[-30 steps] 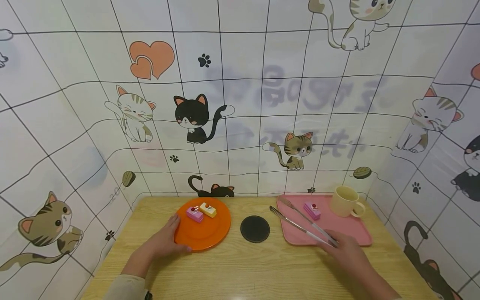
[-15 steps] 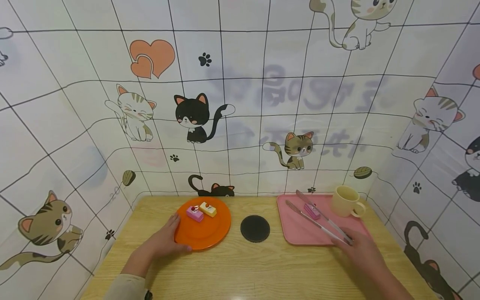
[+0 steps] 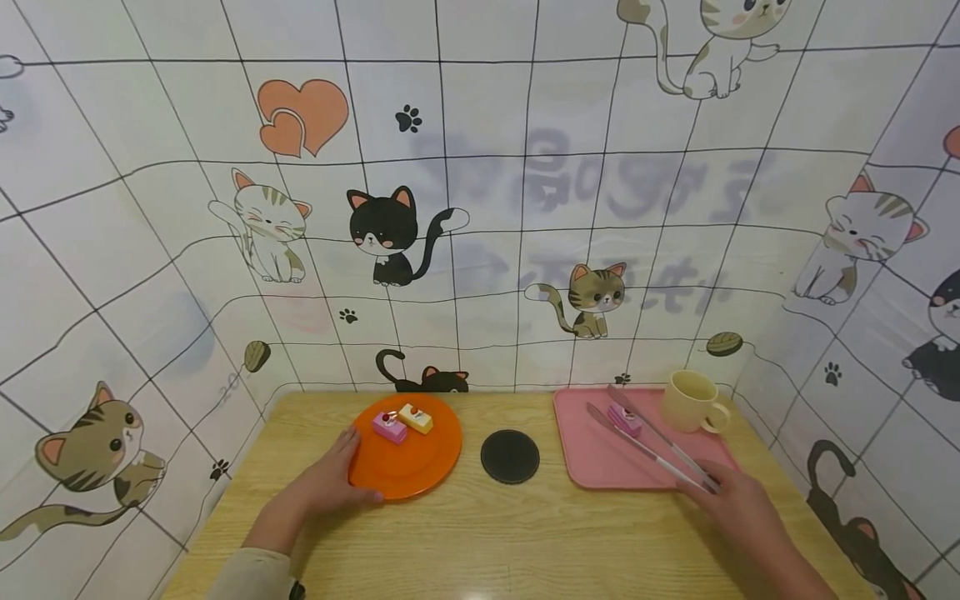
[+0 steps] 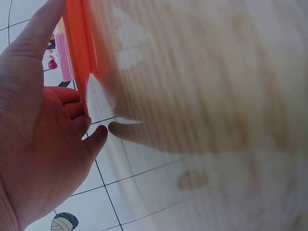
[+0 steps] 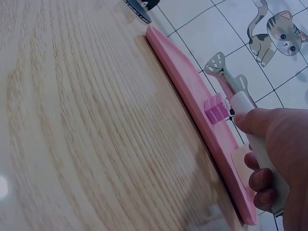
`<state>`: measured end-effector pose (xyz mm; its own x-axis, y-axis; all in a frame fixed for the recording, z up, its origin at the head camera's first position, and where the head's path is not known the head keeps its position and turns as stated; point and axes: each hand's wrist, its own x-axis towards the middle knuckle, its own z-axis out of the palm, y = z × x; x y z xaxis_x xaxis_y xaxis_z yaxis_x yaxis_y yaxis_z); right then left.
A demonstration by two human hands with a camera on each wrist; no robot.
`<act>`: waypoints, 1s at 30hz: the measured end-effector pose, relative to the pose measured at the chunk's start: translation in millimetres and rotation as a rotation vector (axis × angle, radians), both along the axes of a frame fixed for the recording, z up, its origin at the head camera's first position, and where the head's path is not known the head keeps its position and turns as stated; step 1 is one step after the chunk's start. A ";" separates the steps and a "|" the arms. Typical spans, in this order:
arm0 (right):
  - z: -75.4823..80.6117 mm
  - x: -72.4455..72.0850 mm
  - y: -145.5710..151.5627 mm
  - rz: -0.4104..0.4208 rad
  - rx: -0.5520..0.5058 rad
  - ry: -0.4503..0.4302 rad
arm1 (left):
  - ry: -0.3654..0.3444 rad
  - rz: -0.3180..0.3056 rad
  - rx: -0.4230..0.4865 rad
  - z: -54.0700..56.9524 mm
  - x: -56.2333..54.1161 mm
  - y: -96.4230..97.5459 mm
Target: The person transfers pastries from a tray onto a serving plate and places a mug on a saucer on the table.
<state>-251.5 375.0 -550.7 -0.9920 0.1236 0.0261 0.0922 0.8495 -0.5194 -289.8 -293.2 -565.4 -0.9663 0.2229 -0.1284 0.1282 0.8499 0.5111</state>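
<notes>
My left hand holds the left edge of an orange plate, its thumb along the front rim and its fingers along the side. On the plate lie a pink toy cake slice and a yellow toy cake slice. Metal food tongs with white grips are in my right hand. The tongs' two arms are apart, reaching over a pink tray. Between their ends in the head view shows another pink toy cake slice. The right wrist view shows this slice on the tray, beside the tongs.
A pale yellow mug stands at the tray's back right corner. A round black coaster lies between plate and tray on the wooden table. A cat-print wall covering encloses the table at the back and both sides.
My right hand has moved to the right with the tongs, whose ends have passed from the tray's left side to around the pink cake slice. The left hand and plate have stayed put.
</notes>
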 end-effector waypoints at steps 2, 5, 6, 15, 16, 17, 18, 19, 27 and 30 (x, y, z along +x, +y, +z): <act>-0.3 0.7 2.0 0.000 -0.002 -0.005 | -0.005 0.004 0.001 -1.7 -0.2 -1.0; -1.5 2.2 5.3 0.008 0.001 -0.003 | -0.014 0.014 0.004 -2.9 0.1 -2.2; -1.9 3.0 6.2 0.012 0.004 0.002 | -0.013 0.013 0.004 -3.1 0.3 -2.4; 1.8 7.9 8.4 0.004 0.003 0.027 | -0.015 0.014 0.014 2.4 4.0 -0.7; 2.4 7.9 8.7 0.006 -0.001 0.025 | -0.015 0.015 0.016 3.3 4.5 -0.5; 2.7 7.9 8.9 0.006 0.002 0.025 | -0.016 0.016 0.014 4.1 5.0 -0.2; 2.9 8.0 9.3 0.005 0.003 0.022 | -0.017 0.017 0.014 4.7 5.5 0.1; 3.2 8.2 9.6 0.005 0.007 0.023 | -0.017 0.017 0.015 5.2 5.7 0.5; 3.4 7.1 14.1 -0.028 0.015 -0.044 | -0.022 0.017 0.025 5.1 4.9 0.3; 2.8 8.3 16.2 -0.033 0.029 -0.063 | -0.022 0.015 0.026 5.1 4.5 0.2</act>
<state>-243.3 391.2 -547.9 -0.9872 0.1560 -0.0318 0.1516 0.8601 -0.4870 -285.2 -293.0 -560.4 -0.9667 0.2121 -0.1434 0.1043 0.8379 0.5358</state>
